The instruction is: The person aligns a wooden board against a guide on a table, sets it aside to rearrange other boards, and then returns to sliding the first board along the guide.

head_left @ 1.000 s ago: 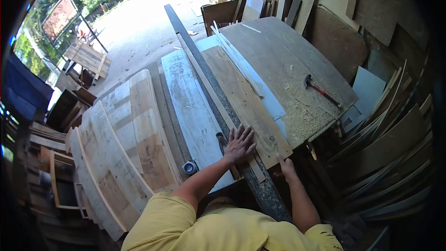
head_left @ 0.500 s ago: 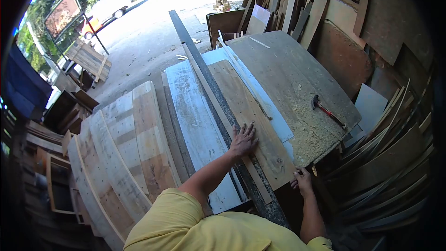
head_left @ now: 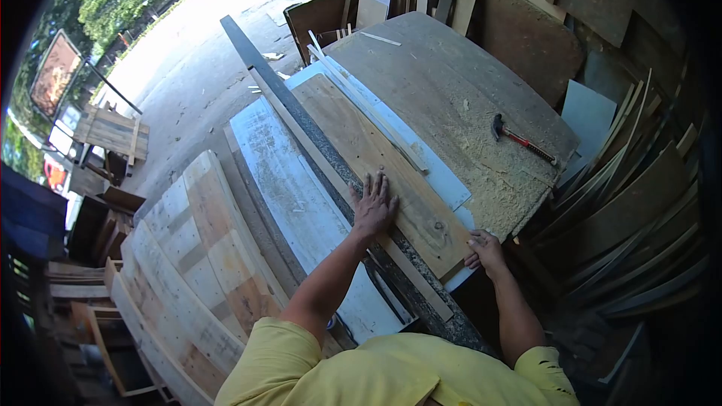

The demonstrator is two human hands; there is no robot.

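A wooden board [head_left: 376, 158] lies lengthwise on a white-topped surface [head_left: 274, 158]. Flat with its fingers spread, my left hand [head_left: 374, 207] rests at the board's left edge. My right hand [head_left: 486, 250] grips the near right corner of the board between thumb and fingers. Along the board's left side runs a long dark beam [head_left: 301, 116] with a thin wooden strip [head_left: 416, 282] beside it. A thin white strip [head_left: 346, 84] lies to the board's right.
A hammer [head_left: 524, 140] and sawdust [head_left: 485, 195] lie on a brown tabletop [head_left: 421, 60] at the right. Planks [head_left: 195, 233] stand at the left. Curved strips and panels [head_left: 639, 233] lean at the far right. A pallet [head_left: 113, 131] is outside.
The view has shifted, so most things appear further left and higher. Both hands stay on the board, whose near end now sits slightly away from the dark beam.
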